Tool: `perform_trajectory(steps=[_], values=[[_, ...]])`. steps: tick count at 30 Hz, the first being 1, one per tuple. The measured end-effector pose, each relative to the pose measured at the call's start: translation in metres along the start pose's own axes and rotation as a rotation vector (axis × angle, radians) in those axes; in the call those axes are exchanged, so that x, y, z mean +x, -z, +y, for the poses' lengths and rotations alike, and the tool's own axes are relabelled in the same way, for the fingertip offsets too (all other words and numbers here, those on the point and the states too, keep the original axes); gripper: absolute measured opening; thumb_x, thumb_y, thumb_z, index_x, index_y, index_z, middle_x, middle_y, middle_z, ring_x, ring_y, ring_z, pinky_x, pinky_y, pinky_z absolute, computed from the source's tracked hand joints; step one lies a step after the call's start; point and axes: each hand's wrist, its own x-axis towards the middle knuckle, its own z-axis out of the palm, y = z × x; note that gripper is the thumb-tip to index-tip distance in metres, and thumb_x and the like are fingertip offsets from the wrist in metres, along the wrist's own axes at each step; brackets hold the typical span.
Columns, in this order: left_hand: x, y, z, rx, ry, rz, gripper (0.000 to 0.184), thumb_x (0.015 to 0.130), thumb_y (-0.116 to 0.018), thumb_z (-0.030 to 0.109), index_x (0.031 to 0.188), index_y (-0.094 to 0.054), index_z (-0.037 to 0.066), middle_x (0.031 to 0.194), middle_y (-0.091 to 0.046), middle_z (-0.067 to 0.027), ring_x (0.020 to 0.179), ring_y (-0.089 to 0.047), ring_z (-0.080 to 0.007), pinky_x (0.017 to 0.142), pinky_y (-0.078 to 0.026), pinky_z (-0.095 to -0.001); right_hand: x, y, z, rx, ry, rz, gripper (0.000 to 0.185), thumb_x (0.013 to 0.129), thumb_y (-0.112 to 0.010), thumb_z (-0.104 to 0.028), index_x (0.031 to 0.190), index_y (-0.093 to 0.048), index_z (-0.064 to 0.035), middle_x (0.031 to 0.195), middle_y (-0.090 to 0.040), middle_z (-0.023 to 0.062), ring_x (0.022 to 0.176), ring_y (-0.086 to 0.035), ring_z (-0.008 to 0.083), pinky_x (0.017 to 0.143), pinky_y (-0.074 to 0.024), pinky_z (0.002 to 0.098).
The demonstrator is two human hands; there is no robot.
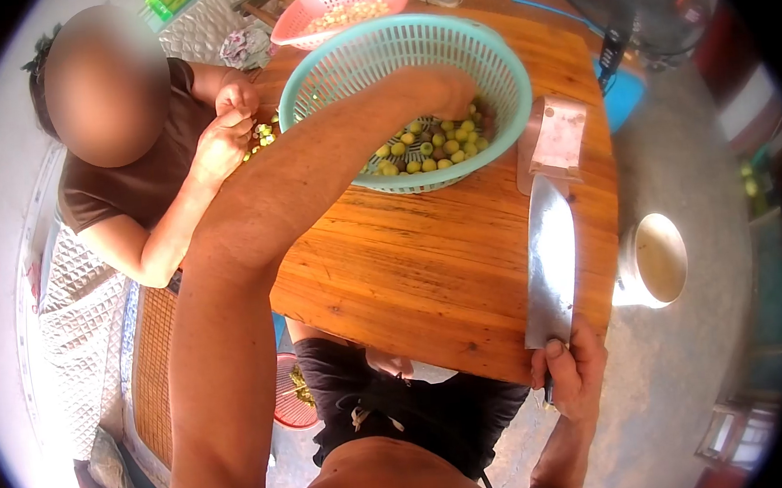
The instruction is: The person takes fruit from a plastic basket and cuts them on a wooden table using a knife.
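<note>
Inside the pale green basket [507,59] on the wooden table [393,276], the left hand [455,92] reaches toward small yellow-green fruits [427,150], its fingers too hidden to tell whether they grip any; the fruits look light, firm and apt to roll, best pinched around the middle. Well apart, the right hand [576,367] is wrapped around the handle of a broad knife [552,260], likely stiff and blade-heavy, safest held right there.

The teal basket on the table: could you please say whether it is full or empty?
Neither: the teal basket is partly filled. Small round fruits lie low inside, and its visible walls rise well above them.
</note>
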Motion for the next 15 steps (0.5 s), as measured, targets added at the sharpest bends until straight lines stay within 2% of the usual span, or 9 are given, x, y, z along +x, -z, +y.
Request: perform_trajectory(steps=[5,7,8,10,11,13,14,15], values=[[0.021,-0.013,-0.020,-0.076,-0.075,-0.009,0.040,0.096,-0.068,0.023,0.132,-0.069,0.005,0.123,-0.073,-0.0203,0.115,-0.069,-0.0345,0.100,-0.053,-0.0420,0.000,0.000,0.000,-0.002,0.000,0.006,0.020,0.104,-0.057,-0.018,0.093,-0.056,-0.0017,0.054,-0.057,0.0022,0.046,-0.053,0.0095,0.047,-0.0412,0.0261],[0.015,-0.011,-0.026,-0.140,-0.136,0.018,0.036,0.097,-0.067,0.023,0.125,-0.067,0.001,0.109,-0.074,-0.0194,0.090,-0.073,-0.0300,0.079,-0.058,-0.0403,0.000,0.000,-0.001,0.007,-0.008,0.006,0.019,0.104,-0.057,-0.018,0.094,-0.057,-0.0018,0.054,-0.057,0.0021,0.046,-0.053,0.0095,0.047,-0.0412,0.0261],[0.013,-0.009,-0.029,-0.140,-0.137,0.017,0.036,0.097,-0.067,0.023,0.125,-0.067,0.001,0.109,-0.074,-0.0194,0.090,-0.073,-0.0300,0.079,-0.058,-0.0403,0.000,0.000,-0.001,0.015,-0.017,0.007,0.019,0.104,-0.057,-0.018,0.094,-0.057,-0.0020,0.054,-0.057,0.0019,0.046,-0.053,0.0095,0.047,-0.0412,0.0262],[-0.001,0.004,-0.032,-0.613,0.070,-0.110,0.029,0.097,-0.067,0.023,0.113,-0.064,-0.001,0.093,-0.069,-0.0149,0.061,-0.062,-0.0185,0.049,-0.048,-0.0324,0.000,0.000,0.000,0.003,-0.019,0.004,0.019,0.103,-0.057,-0.018,0.094,-0.057,-0.0024,0.054,-0.057,0.0017,0.046,-0.053,0.0096,0.048,-0.0414,0.0262],[-0.003,0.002,-0.037,-0.613,0.070,-0.110,0.029,0.097,-0.067,0.023,0.113,-0.064,-0.001,0.093,-0.069,-0.0149,0.061,-0.062,-0.0185,0.049,-0.048,-0.0324,0.000,0.001,0.001,-0.010,-0.019,-0.002,0.019,0.103,-0.057,-0.018,0.093,-0.057,-0.0027,0.053,-0.057,0.0014,0.046,-0.053,0.0098,0.049,-0.0415,0.0261],[0.003,-0.003,-0.053,-1.219,0.190,-0.079,0.023,0.099,-0.065,0.023,0.106,-0.058,0.002,0.081,-0.059,-0.0082,0.050,-0.043,-0.0070,0.037,-0.029,-0.0228,0.000,0.001,0.001,-0.026,-0.013,-0.002,0.018,0.103,-0.057,-0.018,0.093,-0.057,-0.0031,0.053,-0.057,0.0011,0.046,-0.053,0.0098,0.050,-0.0418,0.0260],[0.004,-0.005,-0.062,-1.219,0.189,-0.080,0.023,0.099,-0.065,0.023,0.106,-0.058,0.002,0.081,-0.059,-0.0082,0.050,-0.043,-0.0070,0.037,-0.029,-0.0228,0.000,0.001,0.000,-0.043,-0.008,-0.002,0.018,0.102,-0.057,-0.018,0.092,-0.057,-0.0035,0.052,-0.057,0.0008,0.046,-0.053,0.0099,0.052,-0.0421,0.0258],[0.002,-0.004,-0.069,-1.358,0.141,-0.090,0.022,0.100,-0.063,0.022,0.107,-0.058,0.002,0.080,-0.058,-0.0072,0.050,-0.042,-0.0064,0.037,-0.027,-0.0217,0.000,0.002,0.000,-0.043,-0.008,-0.001,0.018,0.102,-0.057,-0.018,0.092,-0.057,-0.0035,0.052,-0.057,0.0008,0.046,-0.053,0.0099,0.052,-0.0421,0.0258]])
